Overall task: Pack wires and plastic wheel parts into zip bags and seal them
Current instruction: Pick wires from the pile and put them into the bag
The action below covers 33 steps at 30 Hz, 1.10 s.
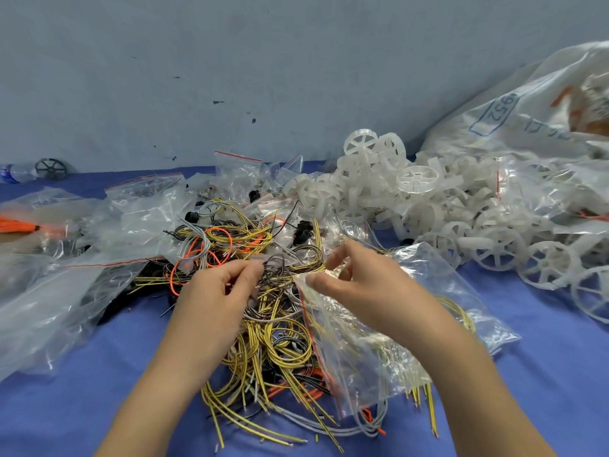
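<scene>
Pinching the mouth of a clear zip bag (372, 328) at mid-frame, right hand (359, 285) in a narrow grip; left hand (214, 291) just beside, fingertips closed on dark wire loops from the wires (280, 344) heaped under both hands. Spread behind at centre, more zip bags (141, 206). Piled at upper right on the blue table (99, 390), white plastic wheels (418, 196) against a large printed sack (527, 110).

surface: blue table (82, 407) | on it: wires (283, 344), zip bags (145, 206), white wheels (412, 199), water bottle (18, 173)
</scene>
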Motion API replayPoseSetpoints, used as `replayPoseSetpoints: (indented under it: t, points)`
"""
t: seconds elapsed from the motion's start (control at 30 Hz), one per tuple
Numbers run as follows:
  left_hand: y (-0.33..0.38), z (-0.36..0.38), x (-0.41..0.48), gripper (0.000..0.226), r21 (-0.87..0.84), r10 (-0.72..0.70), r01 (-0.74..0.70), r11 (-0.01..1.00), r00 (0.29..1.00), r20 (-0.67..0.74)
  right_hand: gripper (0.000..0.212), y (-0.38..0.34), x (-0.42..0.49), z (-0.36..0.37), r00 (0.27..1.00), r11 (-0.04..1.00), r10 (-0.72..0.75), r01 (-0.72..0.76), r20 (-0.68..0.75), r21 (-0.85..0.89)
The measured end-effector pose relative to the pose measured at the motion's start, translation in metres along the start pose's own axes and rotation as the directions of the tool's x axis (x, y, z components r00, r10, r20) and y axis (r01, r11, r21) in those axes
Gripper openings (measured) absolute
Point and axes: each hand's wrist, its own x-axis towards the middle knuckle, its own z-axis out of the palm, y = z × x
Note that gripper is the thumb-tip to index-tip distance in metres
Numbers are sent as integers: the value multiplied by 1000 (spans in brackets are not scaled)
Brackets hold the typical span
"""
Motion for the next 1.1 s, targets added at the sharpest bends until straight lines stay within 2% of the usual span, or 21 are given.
replayPoseSetpoints:
  t: [0.1, 0.2, 0.27, 0.4, 0.63, 0.7, 0.77, 0.8, 0.87, 0.93, 1.03, 1.1]
  points:
    - [-5, -2, -5, 24, 139, -8, 0, 990, 998, 59, 46, -3, -9, 10, 996, 976, 27, -9, 80, -217]
    - [-5, 3, -11, 19, 155, -56, 29, 988, 983, 173, 26, -3, -11, 18, 1000, 946, 13, -8, 15, -324]
    - [0, 8, -14, 22, 147, -66, 32, 989, 971, 230, 18, -1, -10, 16, 1000, 964, 16, -19, -13, -265]
    - [22, 25, -18, 20, 147, 47, -78, 986, 978, 204, 20, 0, -11, 5, 998, 992, 33, -39, -51, -121]
    - [43, 48, -11, 21, 208, 24, -62, 976, 983, 181, 18, 3, -17, -12, 992, 998, 47, -42, -121, 42]
    - [49, 54, -7, 23, 324, 69, -134, 937, 977, 204, 18, 3, -17, -14, 990, 998, 45, -40, -136, 41]
    - [53, 60, -4, 26, 506, 118, -219, 834, 967, 224, 18, 5, -17, -17, 988, 998, 46, -38, -148, 54]
    - [56, 63, -5, 23, 516, 133, -235, 824, 965, 228, 17, 5, -17, -18, 988, 997, 46, -37, -149, 62]
    - [57, 67, -4, 25, 339, 111, -209, 917, 952, 286, 16, 3, -17, -18, 989, 996, 34, -23, -143, 81]
    - [56, 69, -3, 40, 144, -6, -59, 988, 910, 415, 15, 0, -19, -16, 990, 995, 9, 5, -139, 101]
    - [56, 75, 2, 22, -130, -43, 148, 980, 807, 589, 18, -2, -20, -14, 988, 998, -23, 30, -152, 48]
    - [59, 77, 3, 31, -306, 2, 262, 915, 758, 653, 19, -4, -20, -14, 987, 999, -34, 40, -154, 37]
